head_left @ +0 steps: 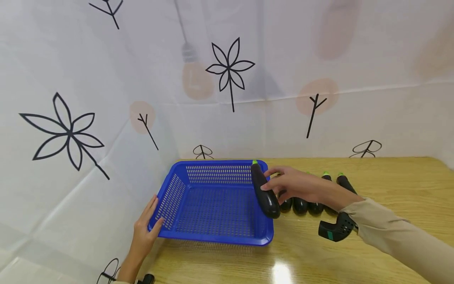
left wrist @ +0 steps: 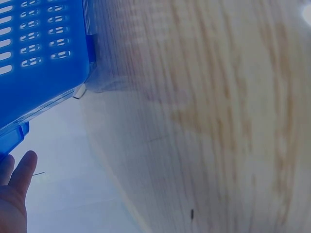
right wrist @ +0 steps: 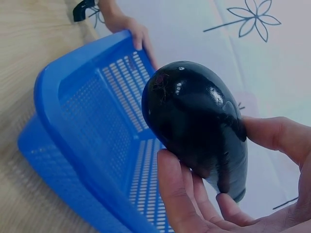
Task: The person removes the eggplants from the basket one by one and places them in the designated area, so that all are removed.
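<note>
My right hand (head_left: pixel 289 183) grips a dark, glossy eggplant (head_left: pixel 264 193) between thumb and fingers, holding it above the right side of a blue plastic basket (head_left: pixel 216 238). The eggplant's green stem end points away, and its rounded end fills the middle of the right wrist view. At the basket's left side, my left hand (head_left: pixel 144 225) touches the rim near the front corner with fairly straight fingers. Only part of that hand (left wrist: pixel 14 194) shows in the left wrist view. Several more eggplants (head_left: pixel 300 206) lie in a row right of the basket, partly hidden behind my right hand and forearm.
The basket stands on a light wooden table (head_left: pixel 305 252) with slotted walls and nothing visible inside. A white cloth (head_left: pixel 269 130) printed with flowers hangs behind the table and along its left. A black device (head_left: pixel 337 228) is worn at my right wrist.
</note>
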The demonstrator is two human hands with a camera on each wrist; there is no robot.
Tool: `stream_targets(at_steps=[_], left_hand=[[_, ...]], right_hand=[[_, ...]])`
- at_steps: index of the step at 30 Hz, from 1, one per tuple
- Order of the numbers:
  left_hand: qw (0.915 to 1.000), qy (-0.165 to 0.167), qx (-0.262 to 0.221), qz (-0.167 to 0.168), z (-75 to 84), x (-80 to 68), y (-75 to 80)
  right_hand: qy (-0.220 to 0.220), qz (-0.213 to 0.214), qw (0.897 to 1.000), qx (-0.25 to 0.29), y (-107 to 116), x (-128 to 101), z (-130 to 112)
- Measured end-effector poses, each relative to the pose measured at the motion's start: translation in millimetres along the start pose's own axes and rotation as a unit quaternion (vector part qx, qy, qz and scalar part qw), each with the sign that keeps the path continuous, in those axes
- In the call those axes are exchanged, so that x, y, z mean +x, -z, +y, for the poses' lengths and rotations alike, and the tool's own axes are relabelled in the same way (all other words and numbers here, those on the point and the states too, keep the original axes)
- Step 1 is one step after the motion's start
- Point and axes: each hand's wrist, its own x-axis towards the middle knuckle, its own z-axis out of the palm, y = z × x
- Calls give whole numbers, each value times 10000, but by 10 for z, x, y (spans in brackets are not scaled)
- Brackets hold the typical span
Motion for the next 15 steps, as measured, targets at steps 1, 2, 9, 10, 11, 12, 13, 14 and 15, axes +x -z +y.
stream_targets(at_steps=[1, 2, 9, 10, 11, 12, 13, 14, 15], left_hand=[[10000, 16, -4, -8, 2, 0, 0], [10000, 44, -8, -16, 4, 0, 0], [10000, 60, -23, -10, 6, 8, 3], [10000, 52, -14, 0, 6, 9, 3], [10000, 42, -11, 12, 6, 9, 4], [10000, 27, -3, -5, 5, 7, 4], [10000, 30, -3, 0, 5, 5, 4], [10000, 37, -1, 2, 6, 5, 4], [10000, 57, -1, -4, 6, 2, 3]], right_hand=[[10, 6, 10000, -7, 11, -22, 2], [22, 9, 10000, -16, 21, -44, 5], [-65, 121, 9998, -119, 104, -175, 50], [-78, 150, 9997, -148, 116, -189, 58], [-94, 191, 9996, -178, 128, -202, 67], [-114, 232, 9995, -204, 138, -215, 75], [-125, 264, 9993, -221, 148, -226, 84], [-135, 296, 9992, -226, 158, -237, 93], [-149, 325, 9991, -222, 167, -249, 100]])
